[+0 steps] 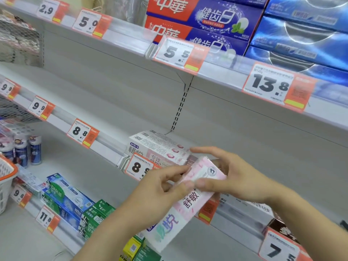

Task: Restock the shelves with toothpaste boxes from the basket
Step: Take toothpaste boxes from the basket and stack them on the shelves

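Observation:
Both my hands hold one pink and white toothpaste box (190, 202), tilted with its far end toward the middle shelf. My left hand (162, 187) pinches the box's upper left side. My right hand (226, 176) grips its far end from the right. Just behind it, two matching pink and white boxes (158, 147) lie stacked at the middle shelf's (244, 147) front edge, above an 8.x price tag (138, 167). The white basket with an orange rim (7, 178) shows at the left edge.
The upper shelf carries red-and-blue boxes (203, 19) and blue boxes (301, 34). On the lower shelf lie blue and green toothpaste boxes (75, 204) and small bottles (24, 149). Price tags line every shelf edge. The middle shelf is bare left and right of the stack.

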The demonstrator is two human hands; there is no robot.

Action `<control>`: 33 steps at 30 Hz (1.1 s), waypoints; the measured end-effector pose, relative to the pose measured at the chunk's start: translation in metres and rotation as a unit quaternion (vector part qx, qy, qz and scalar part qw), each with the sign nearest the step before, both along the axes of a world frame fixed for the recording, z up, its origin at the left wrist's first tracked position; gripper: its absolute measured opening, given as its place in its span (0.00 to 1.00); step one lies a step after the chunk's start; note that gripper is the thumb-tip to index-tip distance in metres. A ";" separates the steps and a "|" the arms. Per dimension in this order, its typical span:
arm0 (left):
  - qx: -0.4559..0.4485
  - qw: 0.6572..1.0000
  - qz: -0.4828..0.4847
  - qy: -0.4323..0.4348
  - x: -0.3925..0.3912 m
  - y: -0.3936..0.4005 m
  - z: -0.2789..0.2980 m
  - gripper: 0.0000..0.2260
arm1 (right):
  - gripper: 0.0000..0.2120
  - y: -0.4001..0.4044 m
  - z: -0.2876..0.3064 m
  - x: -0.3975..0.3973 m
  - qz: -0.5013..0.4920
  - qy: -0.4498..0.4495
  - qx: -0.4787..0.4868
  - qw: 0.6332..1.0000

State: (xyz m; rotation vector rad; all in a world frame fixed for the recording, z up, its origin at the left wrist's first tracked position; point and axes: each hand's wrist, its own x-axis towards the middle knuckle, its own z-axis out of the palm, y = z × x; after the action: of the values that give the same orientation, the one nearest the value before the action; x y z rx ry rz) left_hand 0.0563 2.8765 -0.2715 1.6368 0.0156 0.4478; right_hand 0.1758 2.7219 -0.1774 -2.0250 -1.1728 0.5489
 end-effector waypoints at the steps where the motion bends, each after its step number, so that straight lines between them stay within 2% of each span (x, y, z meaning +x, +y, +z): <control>1: 0.027 1.000 0.015 -0.001 0.001 0.000 0.001 0.18 | 0.31 -0.002 0.001 0.002 0.012 -0.006 -0.001 1.000; 3: 0.051 0.992 0.118 -0.014 0.005 0.003 0.001 0.18 | 0.25 -0.006 0.005 0.007 -0.010 -0.008 0.047 0.999; 5: 0.064 0.956 0.284 -0.039 0.006 0.011 0.004 0.13 | 0.21 -0.007 0.011 0.020 -0.086 -0.018 0.140 0.986; 6: 0.061 0.933 0.352 -0.052 0.007 0.017 0.004 0.10 | 0.21 -0.007 0.014 0.029 -0.137 -0.020 0.189 0.972; 8: 0.057 0.909 0.408 -0.062 0.014 0.024 0.001 0.09 | 0.26 -0.001 0.016 0.054 -0.242 -0.018 0.260 0.935; 10: 0.108 0.908 0.399 -0.072 0.028 0.022 -0.002 0.10 | 0.27 0.016 0.016 0.079 -0.301 -0.028 0.270 0.914; 13: 0.216 0.915 0.332 -0.079 0.059 0.005 -0.012 0.16 | 0.23 0.057 0.012 0.114 -0.318 -0.068 0.256 0.910; 15: 0.273 0.915 0.295 -0.033 0.075 -0.006 -0.018 0.21 | 0.22 0.085 0.003 0.131 -0.306 -0.095 0.226 0.920; 18: 0.366 0.885 0.281 0.057 0.086 -0.013 -0.025 0.24 | 0.21 0.116 -0.021 0.148 -0.274 -0.113 0.178 0.939; 20: 0.379 0.880 0.271 0.087 0.086 -0.012 -0.025 0.25 | 0.20 0.124 -0.037 0.154 -0.253 -0.109 0.142 0.951; 24: 0.390 0.883 0.243 0.102 0.081 -0.007 -0.026 0.29 | 0.17 0.112 -0.051 0.158 -0.188 -0.012 0.077 0.979; 27: 0.394 0.882 0.233 0.108 0.079 -0.006 -0.026 0.27 | 0.15 0.102 -0.047 0.155 -0.152 0.033 -0.002 0.988; 33: 0.371 0.892 0.234 0.108 0.079 -0.014 -0.022 0.29 | 0.14 0.100 -0.041 0.144 -0.130 0.043 -0.033 0.990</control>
State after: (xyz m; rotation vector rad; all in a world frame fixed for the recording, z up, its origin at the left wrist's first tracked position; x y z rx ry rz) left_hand 0.1353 2.8627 -0.2935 2.4481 0.4664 0.6875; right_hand 0.3197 2.8221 -0.2186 -2.1456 -0.8334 0.5447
